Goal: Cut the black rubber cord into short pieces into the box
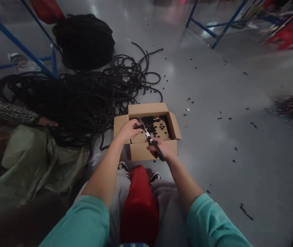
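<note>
My right hand (159,147) is wrapped around the black handles of a pair of scissors (148,136). The blades point up and to the left, slightly parted, over an open cardboard box (148,109). Just left of the blades, my left hand (130,129) is closed in a pinch on what looks like a black cord, mostly hidden by the fingers. Many short black cut pieces (159,125) lie scattered on the bottom of the box. A large tangle of black cord (84,92) spreads on the floor left of the box.
A big coil of black cord (84,41) stands behind the tangle, beside a blue metal frame (53,60). At the left, another person's hand (47,121) reaches to the cord above a green sheet (40,157). A red object (139,206) stands between my legs. Black scraps dot the floor.
</note>
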{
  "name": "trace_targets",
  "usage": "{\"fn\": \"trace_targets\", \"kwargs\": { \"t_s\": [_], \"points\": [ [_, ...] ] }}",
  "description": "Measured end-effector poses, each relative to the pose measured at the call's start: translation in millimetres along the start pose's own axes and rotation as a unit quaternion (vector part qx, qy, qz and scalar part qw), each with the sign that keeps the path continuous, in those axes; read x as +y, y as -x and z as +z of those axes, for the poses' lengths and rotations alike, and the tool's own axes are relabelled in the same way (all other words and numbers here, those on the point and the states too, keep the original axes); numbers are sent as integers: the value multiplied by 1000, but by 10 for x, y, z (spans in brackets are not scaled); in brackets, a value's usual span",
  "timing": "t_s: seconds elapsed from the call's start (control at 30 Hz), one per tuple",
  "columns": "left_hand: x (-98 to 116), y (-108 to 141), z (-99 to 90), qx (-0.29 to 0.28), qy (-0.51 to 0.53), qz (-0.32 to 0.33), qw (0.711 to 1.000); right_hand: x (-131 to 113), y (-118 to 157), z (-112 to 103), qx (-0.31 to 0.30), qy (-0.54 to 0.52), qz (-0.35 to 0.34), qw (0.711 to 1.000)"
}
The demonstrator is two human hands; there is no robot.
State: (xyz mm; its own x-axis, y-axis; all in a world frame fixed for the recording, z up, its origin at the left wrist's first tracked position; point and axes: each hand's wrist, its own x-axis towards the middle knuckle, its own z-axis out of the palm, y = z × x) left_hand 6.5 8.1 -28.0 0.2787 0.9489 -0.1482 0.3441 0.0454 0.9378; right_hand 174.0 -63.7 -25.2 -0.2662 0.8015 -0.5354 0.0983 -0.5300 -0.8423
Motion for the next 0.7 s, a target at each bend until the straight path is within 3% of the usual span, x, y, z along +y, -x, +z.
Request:
{"fn": "trace_targets", "kwargs": {
  "t_s": [0.1, 0.33, 0.7],
  "points": [
    [46, 14, 1, -9, -19, -18, 1000, 22, -14, -16, -7, -2, -15, 1000],
    [165, 72, 7, -102, -4, -78, 992, 17, -4, -28, -5, 5, -43, 999],
    [170, 58, -23, -92, -7, -80, 993, -17, 8, -11, -4, 9, -24, 1000]
  ]
}}
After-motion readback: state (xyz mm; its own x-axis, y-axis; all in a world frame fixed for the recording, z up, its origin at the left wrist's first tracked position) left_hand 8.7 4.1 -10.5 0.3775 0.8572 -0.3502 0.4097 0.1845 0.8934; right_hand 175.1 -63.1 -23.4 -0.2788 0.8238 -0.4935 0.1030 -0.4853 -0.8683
